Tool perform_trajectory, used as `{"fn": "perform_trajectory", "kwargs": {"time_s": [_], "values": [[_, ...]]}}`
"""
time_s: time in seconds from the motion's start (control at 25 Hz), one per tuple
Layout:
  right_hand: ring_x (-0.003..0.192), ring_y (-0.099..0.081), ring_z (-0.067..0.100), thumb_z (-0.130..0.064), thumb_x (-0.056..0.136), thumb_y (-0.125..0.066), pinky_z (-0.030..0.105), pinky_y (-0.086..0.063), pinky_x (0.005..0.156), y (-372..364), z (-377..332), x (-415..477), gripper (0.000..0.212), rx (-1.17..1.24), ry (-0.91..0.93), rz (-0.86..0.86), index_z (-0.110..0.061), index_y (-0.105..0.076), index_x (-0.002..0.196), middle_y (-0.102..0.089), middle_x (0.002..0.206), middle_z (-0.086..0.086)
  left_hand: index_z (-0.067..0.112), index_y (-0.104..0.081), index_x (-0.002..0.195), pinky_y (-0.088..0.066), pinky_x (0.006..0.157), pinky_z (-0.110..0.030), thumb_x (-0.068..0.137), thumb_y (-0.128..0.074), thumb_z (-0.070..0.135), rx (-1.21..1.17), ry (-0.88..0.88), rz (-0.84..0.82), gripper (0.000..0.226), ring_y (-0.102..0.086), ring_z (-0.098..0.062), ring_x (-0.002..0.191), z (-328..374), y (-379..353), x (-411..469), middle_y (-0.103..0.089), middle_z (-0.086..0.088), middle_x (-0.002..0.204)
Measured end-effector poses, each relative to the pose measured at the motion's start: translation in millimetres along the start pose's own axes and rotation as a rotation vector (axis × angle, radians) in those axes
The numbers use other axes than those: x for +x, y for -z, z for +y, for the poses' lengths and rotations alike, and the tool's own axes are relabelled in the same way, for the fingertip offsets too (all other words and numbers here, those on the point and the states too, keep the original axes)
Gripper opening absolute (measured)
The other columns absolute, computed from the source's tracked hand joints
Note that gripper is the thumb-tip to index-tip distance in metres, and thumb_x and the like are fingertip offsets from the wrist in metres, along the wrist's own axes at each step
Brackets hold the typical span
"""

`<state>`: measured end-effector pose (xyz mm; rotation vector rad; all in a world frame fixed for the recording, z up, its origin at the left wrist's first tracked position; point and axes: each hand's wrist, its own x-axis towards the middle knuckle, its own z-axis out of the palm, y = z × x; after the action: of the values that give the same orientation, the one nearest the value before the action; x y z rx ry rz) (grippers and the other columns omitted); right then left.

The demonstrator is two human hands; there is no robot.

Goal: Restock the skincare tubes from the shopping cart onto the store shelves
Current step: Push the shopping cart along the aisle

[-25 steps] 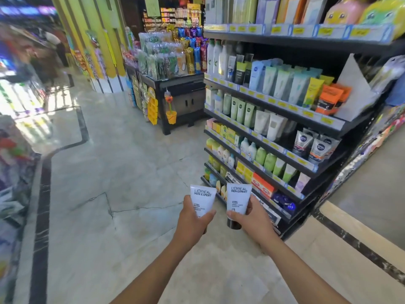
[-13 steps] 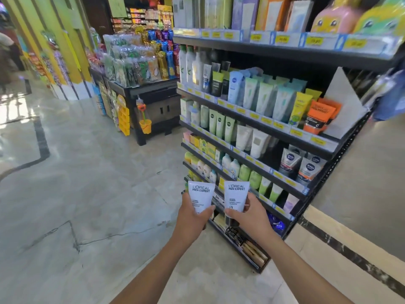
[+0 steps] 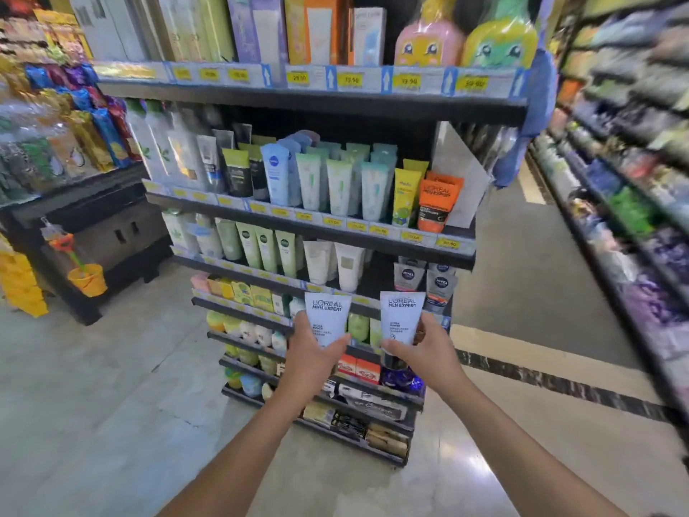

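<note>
The left hand (image 3: 317, 354) grips one white tube (image 3: 328, 315) and the right hand (image 3: 428, 354) a second tube (image 3: 402, 315), both upright, below the orange tube (image 3: 438, 203). Probably light, squashy and slick (glossy plastic), so best held near the stiffer cap end.

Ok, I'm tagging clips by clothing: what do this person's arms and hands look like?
The left forearm and right forearm are bare to the frame's bottom edge; no sleeve shows. The left hand and right hand wear no gloves, and no watch, bracelet or ring shows on the visible sides.
</note>
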<state>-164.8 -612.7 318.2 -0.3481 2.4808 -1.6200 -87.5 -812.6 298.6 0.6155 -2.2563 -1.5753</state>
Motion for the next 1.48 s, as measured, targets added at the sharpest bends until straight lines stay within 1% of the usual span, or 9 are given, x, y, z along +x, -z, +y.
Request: {"fn": "perform_trajectory", "kwargs": {"time_s": [0.16,0.32,0.52,0.6,0.76,0.84,0.96,1.2,1.48], "values": [[0.097,-0.064,0.002,-0.03,0.077,-0.088,0.029,-0.059,0.07,43,-8,25,0.062,0.005,0.005,0.121,-0.034,-0.051,0.126,-0.063,0.108,-0.02,0.025,-0.041,0.123,-0.058,0.06,-0.026,0.09,-0.078,0.028,-0.015,-0.095,-0.105,0.05,-0.069,-0.016,0.083,17,-26,31,-0.064,0.0,0.105],[0.099,-0.062,-0.002,-0.028,0.076,-0.089,0.022,-0.054,0.073,93,-30,60,0.059,0.023,0.048,0.252,-0.033,-0.054,0.124,-0.066,0.11,-0.019,0.033,-0.04,0.128,-0.06,0.072,-0.032,0.09,-0.078,0.036,-0.043,-0.156,-0.176,0.054,-0.068,-0.011,0.092,33,-55,56,-0.063,0.008,0.111],[0.101,-0.066,0.007,-0.028,0.075,-0.09,0.037,-0.061,0.077,149,-55,129,0.061,0.073,0.12,0.394,-0.026,-0.054,0.124,-0.07,0.114,-0.01,0.026,-0.039,0.118,-0.051,0.058,-0.021,0.092,-0.077,0.033,-0.041,-0.163,-0.153,0.047,-0.065,-0.006,0.076,58,-85,81,-0.063,0.007,0.104],[0.101,-0.067,0.009,-0.029,0.075,-0.09,0.04,-0.062,0.077,162,-56,159,0.061,0.071,0.138,0.411,-0.026,-0.053,0.123,-0.069,0.113,-0.009,0.026,-0.039,0.115,-0.05,0.053,-0.02,0.093,-0.076,0.032,-0.063,-0.144,-0.156,0.044,-0.063,-0.007,0.067,64,-94,89,-0.062,0.005,0.099],[0.096,-0.07,0.012,-0.033,0.07,-0.09,0.042,-0.063,0.073,172,-43,208,0.06,0.032,0.151,0.445,-0.029,-0.053,0.116,-0.07,0.11,-0.009,0.025,-0.043,0.12,-0.054,0.061,-0.016,0.091,-0.077,0.03,-0.079,-0.131,-0.107,0.045,-0.065,-0.004,0.082,70,-108,103,-0.065,0.004,0.105],[0.095,-0.068,0.011,-0.032,0.072,-0.089,0.04,-0.062,0.073,172,-32,226,0.058,-0.014,0.148,0.449,-0.03,-0.05,0.115,-0.068,0.11,-0.008,0.027,-0.043,0.119,-0.053,0.062,-0.013,0.089,-0.078,0.031,-0.071,-0.119,-0.078,0.046,-0.065,0.002,0.083,71,-115,108,-0.065,0.006,0.105],[0.099,-0.065,0.013,-0.039,0.07,-0.089,0.048,-0.06,0.079,169,-19,243,0.062,-0.06,0.142,0.437,-0.037,-0.045,0.113,-0.062,0.106,-0.013,0.028,-0.043,0.119,-0.052,0.066,-0.016,0.088,-0.079,0.034,-0.055,-0.098,-0.048,0.048,-0.064,0.006,0.083,73,-120,113,-0.065,0.01,0.105],[0.102,-0.056,0.011,-0.044,0.067,-0.092,0.036,-0.053,0.077,157,-13,249,0.068,-0.166,0.242,0.452,-0.036,-0.044,0.115,-0.056,0.111,-0.011,0.024,-0.041,0.122,-0.051,0.06,-0.01,0.089,-0.079,0.031,-0.037,-0.096,-0.033,0.051,-0.063,0.009,0.083,74,-125,114,-0.063,0.011,0.106],[0.104,-0.06,0.012,-0.042,0.067,-0.092,0.035,-0.057,0.078,159,-14,244,0.069,-0.106,0.212,0.389,-0.029,-0.047,0.118,-0.06,0.113,-0.007,0.024,-0.04,0.121,-0.056,0.06,-0.019,0.089,-0.078,0.033,-0.038,-0.124,-0.064,0.05,-0.065,-0.003,0.082,75,-119,105,-0.063,0.007,0.106]]}}
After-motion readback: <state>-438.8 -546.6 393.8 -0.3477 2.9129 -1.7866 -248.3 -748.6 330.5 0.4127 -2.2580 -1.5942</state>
